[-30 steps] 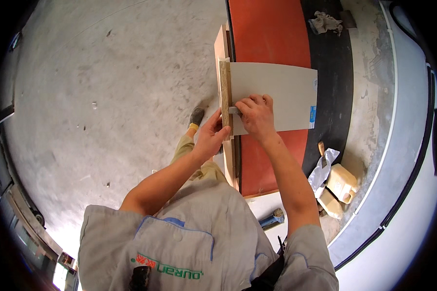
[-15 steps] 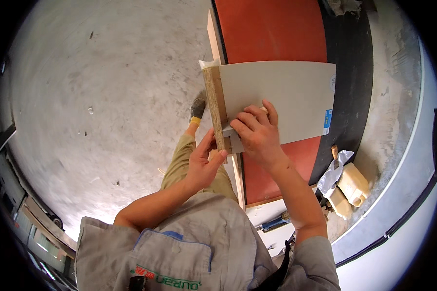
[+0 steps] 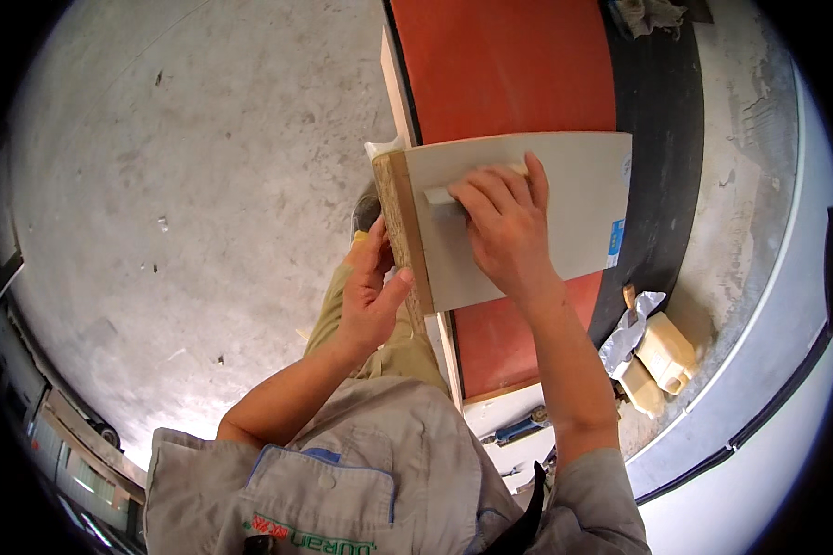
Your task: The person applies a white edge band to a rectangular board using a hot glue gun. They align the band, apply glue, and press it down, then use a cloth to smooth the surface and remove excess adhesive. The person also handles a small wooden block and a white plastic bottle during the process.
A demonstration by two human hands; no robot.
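A pale grey board (image 3: 565, 199) lies across a red-topped bench, with a bare, rough wood strip (image 3: 400, 217) along its left edge. My left hand (image 3: 370, 301) grips this strip near its closer end, thumb on the right side and fingers on the left. Above the board's face, my right hand (image 3: 509, 222) is closed around a small pale block (image 3: 446, 200). Motion blurs the fingers and the block, and the palm covers part of it. The block appears to rest against the board.
The red bench top (image 3: 504, 65) has a black band (image 3: 659, 139) along its right side. Beige plastic jugs (image 3: 666, 351), a silver bag (image 3: 631, 333) and a blue tool (image 3: 520, 427) lie at the lower right. Concrete floor (image 3: 204, 185) spreads to the left.
My right hand has moved the block away from the board's near left corner, farther up its face. My left hand stays at the strip. The whole view has shifted slightly.
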